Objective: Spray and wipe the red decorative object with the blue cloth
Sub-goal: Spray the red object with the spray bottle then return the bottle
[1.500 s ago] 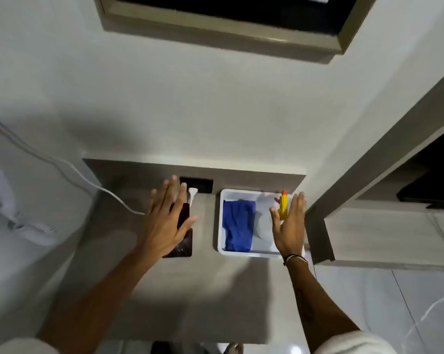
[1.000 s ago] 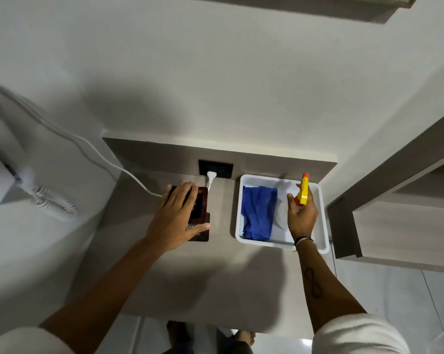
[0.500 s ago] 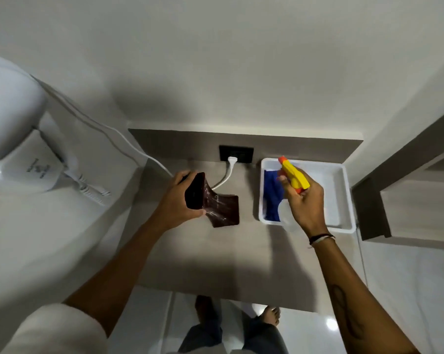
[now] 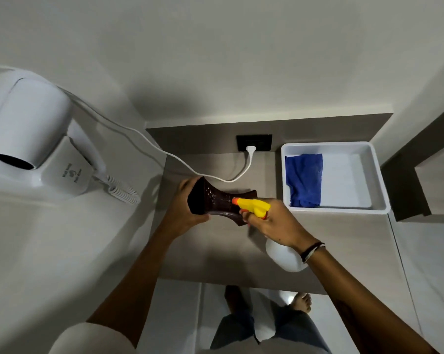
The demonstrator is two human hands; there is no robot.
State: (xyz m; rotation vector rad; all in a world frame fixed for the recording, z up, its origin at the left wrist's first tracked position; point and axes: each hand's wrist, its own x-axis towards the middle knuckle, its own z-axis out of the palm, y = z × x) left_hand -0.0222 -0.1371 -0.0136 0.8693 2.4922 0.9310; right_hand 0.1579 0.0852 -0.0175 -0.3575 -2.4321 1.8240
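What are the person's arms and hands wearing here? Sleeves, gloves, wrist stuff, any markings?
No gloves: both the left hand and the right hand are bare, as are the forearms. White short sleeves show at the bottom edge, clearest on the left arm. The right wrist carries thin bands, dark with a lighter one beside them. A dark marking, probably a tattoo, sits on the right forearm; its design is unreadable.

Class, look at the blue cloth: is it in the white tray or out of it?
In. The blue cloth lies crumpled against the white tray left wall, untouched by either hand.
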